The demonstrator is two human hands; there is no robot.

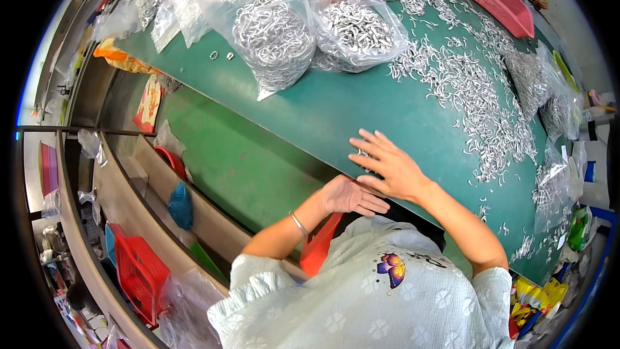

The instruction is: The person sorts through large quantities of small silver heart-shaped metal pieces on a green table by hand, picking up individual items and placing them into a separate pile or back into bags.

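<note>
A few small silvery pieces (364, 154) lie near the edge of the green table (303, 119), partly hidden by your right hand (395, 171), its fingers spread. Your left hand (345, 196) is open, palm up, just beside the edge. You seem to be gathering strays; next likely calls for sweeping them into that palm. Beyond: a loose spread of similar pieces (462, 84) and a filled clear bag (274, 39).

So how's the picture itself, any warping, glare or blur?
Head view: strong fisheye bending, with the shelving at picture left curving and the corners black; head view: bright highlights on the clear bags and silver pieces; head view: left hand and right hand look fairly sharp.
</note>
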